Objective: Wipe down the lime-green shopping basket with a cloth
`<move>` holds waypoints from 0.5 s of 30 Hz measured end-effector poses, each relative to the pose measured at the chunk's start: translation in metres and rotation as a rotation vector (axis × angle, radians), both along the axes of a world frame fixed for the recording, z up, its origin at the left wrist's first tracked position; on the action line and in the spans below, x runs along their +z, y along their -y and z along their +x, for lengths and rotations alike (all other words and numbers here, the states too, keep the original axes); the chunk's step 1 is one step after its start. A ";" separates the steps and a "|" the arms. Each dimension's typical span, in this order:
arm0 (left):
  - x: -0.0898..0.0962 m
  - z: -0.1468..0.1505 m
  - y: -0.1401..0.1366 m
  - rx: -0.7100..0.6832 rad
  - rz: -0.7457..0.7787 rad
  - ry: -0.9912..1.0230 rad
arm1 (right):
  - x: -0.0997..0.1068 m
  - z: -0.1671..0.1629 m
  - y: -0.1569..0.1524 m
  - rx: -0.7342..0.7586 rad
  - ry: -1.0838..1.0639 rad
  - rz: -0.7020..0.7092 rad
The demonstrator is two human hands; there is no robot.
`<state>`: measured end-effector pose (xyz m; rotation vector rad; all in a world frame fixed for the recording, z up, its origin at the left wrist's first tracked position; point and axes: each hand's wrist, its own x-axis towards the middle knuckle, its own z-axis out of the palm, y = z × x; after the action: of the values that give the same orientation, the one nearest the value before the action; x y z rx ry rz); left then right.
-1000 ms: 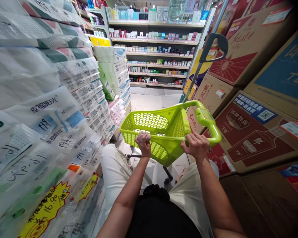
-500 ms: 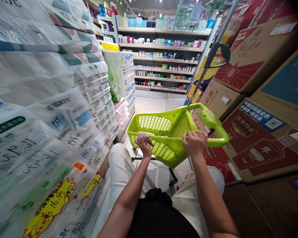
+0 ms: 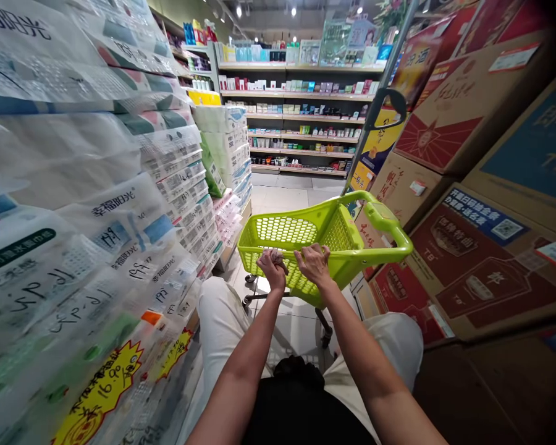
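A lime-green shopping cart with a perforated basket stands crosswise in front of my knees. My left hand is closed on a bunched pinkish-grey cloth at the near rim of the basket. To its right, my right hand has its fingers curled over the same rim. The cart's thick handle extends to the right, with neither hand on it. My palms and the underside of the cloth are hidden.
Stacked tissue packs rise close on the left, with a yellow price sign. Cardboard cartons crowd the right side. A grey pole with a looped handle leans beyond the cart. Stocked shelves span the back, past the tiled floor.
My right hand has slid left along the cart's rim, from near the handle toward my left hand. The handle end of the cart has shifted slightly left. My left hand stays with the cloth.
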<state>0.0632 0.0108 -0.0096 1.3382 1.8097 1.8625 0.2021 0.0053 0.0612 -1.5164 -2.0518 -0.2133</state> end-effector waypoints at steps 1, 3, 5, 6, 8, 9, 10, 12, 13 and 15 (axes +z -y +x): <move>-0.001 -0.001 -0.001 -0.002 -0.001 -0.009 | 0.001 0.004 -0.003 0.004 0.010 -0.003; -0.003 -0.006 -0.002 0.012 -0.005 -0.026 | 0.001 0.013 -0.008 0.012 0.038 -0.009; -0.007 -0.013 -0.003 0.068 -0.009 -0.027 | -0.001 0.022 -0.012 0.022 0.066 -0.007; -0.009 -0.017 -0.002 0.110 -0.012 -0.023 | -0.002 0.026 -0.013 0.028 0.075 -0.003; -0.012 -0.025 -0.001 0.181 -0.013 -0.016 | -0.005 0.033 -0.014 0.035 0.085 0.008; -0.013 -0.030 0.000 0.203 -0.011 -0.014 | -0.006 0.036 -0.014 0.037 0.087 0.014; -0.014 -0.034 0.001 0.221 -0.008 -0.007 | -0.007 0.038 -0.013 0.039 0.089 0.018; -0.015 -0.044 0.005 0.277 -0.010 0.038 | -0.007 0.043 -0.011 0.042 0.090 0.022; -0.016 -0.050 0.006 0.315 -0.020 0.072 | -0.008 0.045 -0.009 0.043 0.090 0.022; -0.016 -0.063 0.009 0.344 -0.049 0.126 | -0.008 0.052 -0.007 0.040 0.086 0.016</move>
<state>0.0005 0.0016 -0.0260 0.9132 2.1073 1.9967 0.2544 0.0124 0.0535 -1.4781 -2.1404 -0.2830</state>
